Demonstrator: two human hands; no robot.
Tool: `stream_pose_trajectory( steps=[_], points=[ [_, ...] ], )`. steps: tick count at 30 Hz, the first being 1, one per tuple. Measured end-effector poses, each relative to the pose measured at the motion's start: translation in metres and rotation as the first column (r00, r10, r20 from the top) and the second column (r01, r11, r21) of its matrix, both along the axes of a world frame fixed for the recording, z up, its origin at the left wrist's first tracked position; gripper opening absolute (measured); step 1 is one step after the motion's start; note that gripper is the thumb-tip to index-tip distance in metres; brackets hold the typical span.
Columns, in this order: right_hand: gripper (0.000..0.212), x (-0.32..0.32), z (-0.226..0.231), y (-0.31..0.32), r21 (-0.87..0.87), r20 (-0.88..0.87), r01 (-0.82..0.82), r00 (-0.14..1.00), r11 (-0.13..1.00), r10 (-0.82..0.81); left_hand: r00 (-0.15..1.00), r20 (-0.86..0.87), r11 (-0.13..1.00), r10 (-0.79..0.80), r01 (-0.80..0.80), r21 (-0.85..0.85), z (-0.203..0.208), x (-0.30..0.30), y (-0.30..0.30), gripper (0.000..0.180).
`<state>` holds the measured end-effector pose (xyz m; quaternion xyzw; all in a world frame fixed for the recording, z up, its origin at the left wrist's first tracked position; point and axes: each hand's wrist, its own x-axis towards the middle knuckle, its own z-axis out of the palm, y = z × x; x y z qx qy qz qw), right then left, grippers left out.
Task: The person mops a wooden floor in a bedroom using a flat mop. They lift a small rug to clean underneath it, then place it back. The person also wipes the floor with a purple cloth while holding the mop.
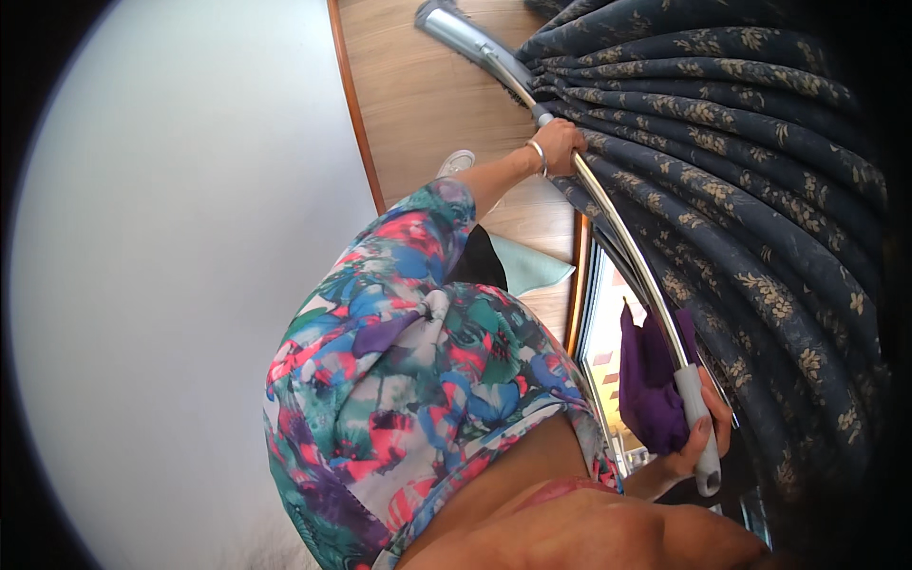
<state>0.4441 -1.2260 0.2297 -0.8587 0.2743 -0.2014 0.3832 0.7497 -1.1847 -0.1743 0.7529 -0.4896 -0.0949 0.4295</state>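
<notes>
A flat mop [622, 218] with a silver pole runs slantwise from the upper middle down to the lower right. My left hand [560, 144] is closed around the pole just below the grey joint, a bracelet on the wrist. Lower down, the fingers of my right hand [708, 427] wrap the grey handle grip. A purple cloth [652, 394] hangs right beside that grip, against my right hand; whether the fingers pinch it too is hidden. The wide grey mop head [475, 40] is at the floor's far end, its right end against the curtain's gathered folds.
A dark curtain with beige flowers [731, 180] fills the right side. Beside it is a wood-framed window [600, 356]. Wooden flooring [408, 95] runs along a white wall [180, 247] with a brown skirting strip. A pale green mat or cloth [537, 266] lies near my feet.
</notes>
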Motion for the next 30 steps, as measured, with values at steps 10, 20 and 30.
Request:
stream_pose_trajectory(
  steps=[10, 20, 30],
  points=[
    [0.036, 0.016, 0.077, -0.028, -0.105, -0.088, -0.333, 0.942, 0.937, 0.325, 0.965, -0.229, 0.984, 0.128, -0.152, -0.093, 0.025, -0.102, 0.028, 0.011],
    [0.026, 0.088, -0.017, -0.035, -0.317, -0.125, -0.562, 0.823, 0.764, 0.554, 0.978, 0.027, 0.945, 0.208, -0.194, -0.265, 0.002, 0.098, -0.042, 0.013],
    [0.029, 0.010, 0.021, -0.040, -0.166, -0.071, -0.066, 0.996, 0.984, 0.054, 0.979, -0.016, 0.971, -0.202, 0.198, -0.138, -0.011, 0.012, -0.111, 0.014]
  ],
)
